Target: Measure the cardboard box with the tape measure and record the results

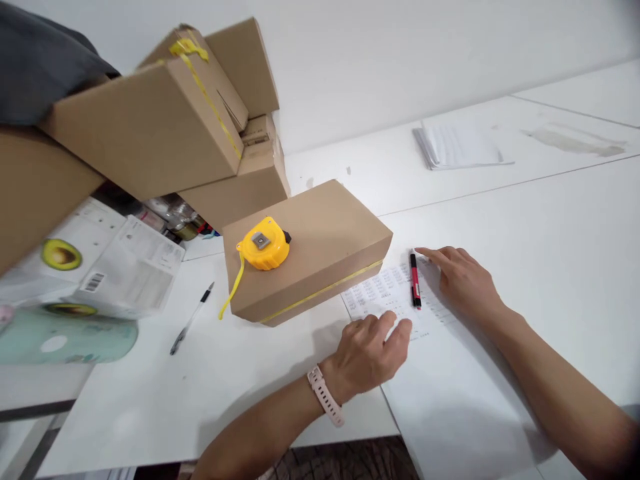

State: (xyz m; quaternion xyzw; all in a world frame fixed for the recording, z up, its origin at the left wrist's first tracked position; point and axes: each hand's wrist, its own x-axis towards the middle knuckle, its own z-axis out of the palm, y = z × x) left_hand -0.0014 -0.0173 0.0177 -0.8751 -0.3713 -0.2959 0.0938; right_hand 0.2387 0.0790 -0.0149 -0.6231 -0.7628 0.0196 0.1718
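My left hand [370,350], with a pale pink watch strap on the wrist, rests on the white table, fingers loosely curled on the near edge of a printed sheet [387,293]; it holds nothing. My right hand [463,277] lies flat on the same sheet, fingers stretched toward a red and black marker [415,280] just off its fingertips. Left of both hands sits a cardboard box [320,247] bound with a yellow strap. A yellow tape measure [263,243] lies on top of it, its tape hanging over the box's front.
A stack of cardboard boxes [165,127] leans at the back left, above leaflets [130,267] and a pale green object [65,340]. A black pen [191,320] lies on the table. A pile of papers [457,145] sits far right.
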